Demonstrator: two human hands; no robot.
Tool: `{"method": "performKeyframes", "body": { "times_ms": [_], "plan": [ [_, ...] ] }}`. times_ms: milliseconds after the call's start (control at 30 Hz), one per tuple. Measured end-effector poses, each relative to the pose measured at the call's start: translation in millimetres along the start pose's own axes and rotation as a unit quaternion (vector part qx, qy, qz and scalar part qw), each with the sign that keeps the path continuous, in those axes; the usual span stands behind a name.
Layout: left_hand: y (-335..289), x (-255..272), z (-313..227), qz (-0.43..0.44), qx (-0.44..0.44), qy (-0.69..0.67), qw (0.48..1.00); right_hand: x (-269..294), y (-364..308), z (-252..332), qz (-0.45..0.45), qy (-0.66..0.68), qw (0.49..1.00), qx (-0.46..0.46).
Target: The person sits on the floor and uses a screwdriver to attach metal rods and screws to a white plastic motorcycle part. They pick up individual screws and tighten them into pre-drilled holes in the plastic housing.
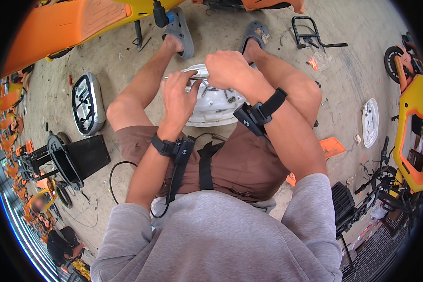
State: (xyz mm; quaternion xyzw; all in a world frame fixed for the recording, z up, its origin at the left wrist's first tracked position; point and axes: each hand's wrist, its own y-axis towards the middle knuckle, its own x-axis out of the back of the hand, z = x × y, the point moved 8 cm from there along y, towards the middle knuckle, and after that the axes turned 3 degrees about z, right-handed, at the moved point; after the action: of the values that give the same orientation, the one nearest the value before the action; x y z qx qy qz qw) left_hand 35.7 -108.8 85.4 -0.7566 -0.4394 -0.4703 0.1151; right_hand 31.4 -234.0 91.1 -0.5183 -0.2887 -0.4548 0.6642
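A thin metal rod (199, 78) runs level between my two hands, over a white plastic panel between my legs. My left hand (176, 94) is closed, thumb and fingers pinching the rod's left part. My right hand (228, 70) is a fist around its right end, so whatever is inside that fist is hidden. Below the hands, the white panel (211, 116) lies like a shallow tray. Several small metal bolts (230, 99) and other small metal parts are scattered on it.
An orange and yellow vehicle body (89, 21) stands beyond my left foot. A grey-and-black shell (95, 105) lies at left, near a black seat-like part (87, 157). At right are a black metal bracket (310, 35), another white panel (370, 123) and a yellow frame (411, 131).
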Motion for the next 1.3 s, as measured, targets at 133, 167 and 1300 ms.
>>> {"method": "performKeyframes", "body": {
  "times_ms": [133, 167, 1300],
  "plan": [
    [-7.5, -21.2, 17.5, 0.071, 0.105, -0.121, 0.985, -0.2, -0.9, 3.9, 0.022, 0.005, 1.000, 0.009],
    [-6.7, -19.5, 14.8, 0.053, 0.085, -0.122, 0.988, -1.3, -1.0, 5.3, 0.028, 0.005, 0.999, 0.015],
    [-18.3, -29.0, 7.4, 0.123, 0.047, -0.120, 0.984, -22.2, 0.7, 50.2, -0.183, -0.053, 0.938, 0.290]
  ]
}}
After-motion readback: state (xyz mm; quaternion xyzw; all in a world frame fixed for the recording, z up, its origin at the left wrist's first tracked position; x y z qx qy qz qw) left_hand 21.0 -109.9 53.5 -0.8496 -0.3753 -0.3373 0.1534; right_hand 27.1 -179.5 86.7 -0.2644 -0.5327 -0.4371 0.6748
